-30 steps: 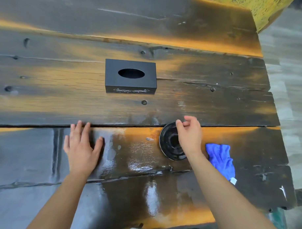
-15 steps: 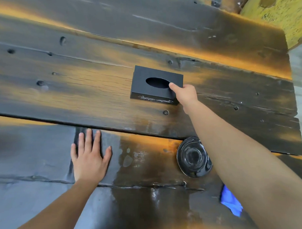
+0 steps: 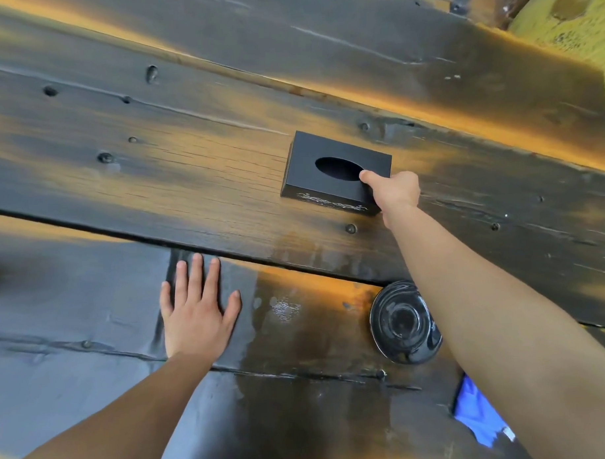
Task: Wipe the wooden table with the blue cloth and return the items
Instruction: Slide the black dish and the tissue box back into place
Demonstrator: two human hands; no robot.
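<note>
A black tissue box (image 3: 321, 168) with an oval slot sits on the dark wooden table (image 3: 189, 171), on the far plank. My right hand (image 3: 394, 190) grips the box's near right corner, thumb on its top by the slot. My left hand (image 3: 196, 310) lies flat on the near plank, fingers spread, holding nothing. A glossy black dish (image 3: 402, 323) rests on the near plank beside my right forearm. The blue cloth (image 3: 479, 417) lies crumpled at the lower right, partly hidden by that forearm.
Wet, shiny streaks cover the near plank between my left hand and the dish. A dark gap runs between the planks. A yellow rough-surfaced object (image 3: 568, 17) stands past the table's far right corner.
My right hand left the black dish and reached forward to the tissue box, closing on its right corner. The view moved forward and tilted. My left hand stayed flat.
</note>
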